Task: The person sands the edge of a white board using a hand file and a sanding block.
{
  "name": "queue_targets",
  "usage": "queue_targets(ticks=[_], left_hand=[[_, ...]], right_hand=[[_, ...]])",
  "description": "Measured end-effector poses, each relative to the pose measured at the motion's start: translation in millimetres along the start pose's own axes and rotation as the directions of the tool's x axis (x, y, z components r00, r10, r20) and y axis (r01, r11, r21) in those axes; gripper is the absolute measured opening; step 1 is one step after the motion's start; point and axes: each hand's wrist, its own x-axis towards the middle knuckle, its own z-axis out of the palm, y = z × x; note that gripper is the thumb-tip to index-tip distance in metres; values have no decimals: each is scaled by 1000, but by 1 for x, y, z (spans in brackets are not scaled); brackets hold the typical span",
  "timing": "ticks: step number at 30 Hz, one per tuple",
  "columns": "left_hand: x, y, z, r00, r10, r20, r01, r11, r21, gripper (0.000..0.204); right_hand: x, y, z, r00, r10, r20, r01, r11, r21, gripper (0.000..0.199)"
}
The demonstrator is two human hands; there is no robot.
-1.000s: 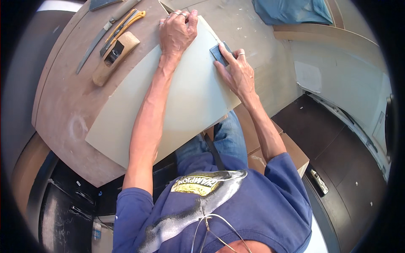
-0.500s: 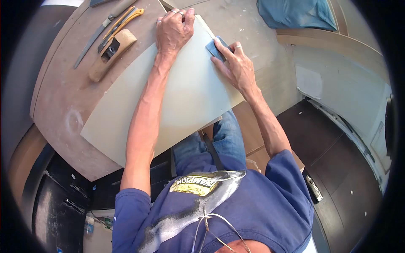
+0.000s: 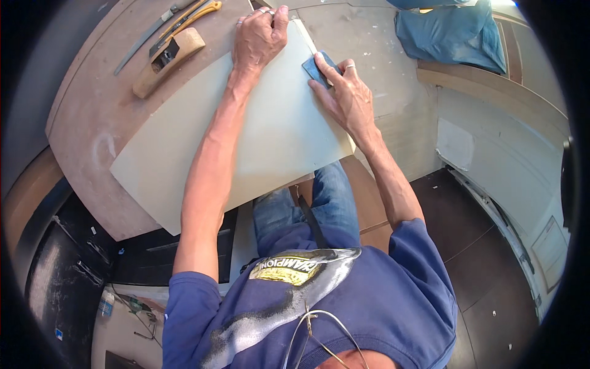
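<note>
A large pale panel (image 3: 270,147) lies on the worktable, with its near edge jutting out over my legs. My left hand (image 3: 259,42) is at the panel's far end, its ringed fingers curled over the edge there; the fingertips are hidden. My right hand (image 3: 347,95) grips a flat blue sanding block (image 3: 314,66) by thumb and fingers. The block sits against the panel's right-hand edge, partly covered by the fingers. Left of the panel, a wooden hand plane (image 3: 178,58) rests on the table.
Beyond the plane lie a yellow utility knife (image 3: 193,19) and a long narrow grey-bladed tool (image 3: 144,46). The brown worktable (image 3: 80,135) has a rounded left edge. A crumpled blue cloth or bag (image 3: 452,40) is at the far right, above a wooden ledge (image 3: 491,83).
The whole view has shifted slightly. Both hands keep their places on the panel, and the blue sanding block stays at its right-hand edge, with little visible movement along it.
</note>
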Motion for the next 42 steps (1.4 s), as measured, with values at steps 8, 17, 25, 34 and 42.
queue_targets(ticks=[8, 17, 25, 34, 42], left_hand=[[-1, -2, -2, 996, 80, 45, -81, 996, 24, 27], [-4, -5, -2, 993, 117, 35, -119, 991, 58, 25], [-6, -8, 6, 981, 192, -32, -184, 968, 168, 24], [-12, -4, -16, 990, 138, -13, -135, 980, 145, 35], [-56, -32, -43, 996, 56, -74, -36, 970, 242, 25]], right_hand=[[2, 6, 3, 1000, -29, -4, 29, 1000, 11, 53], [3, 4, 3, 1000, -19, -11, 19, 1000, -4, 53], [-1, -2, 14, 997, 24, -69, -21, 999, 36, 53], [-3, 0, 8, 997, 59, -42, -57, 998, 29, 55], [1, -6, 16, 998, 31, -60, -30, 999, 28, 54]])
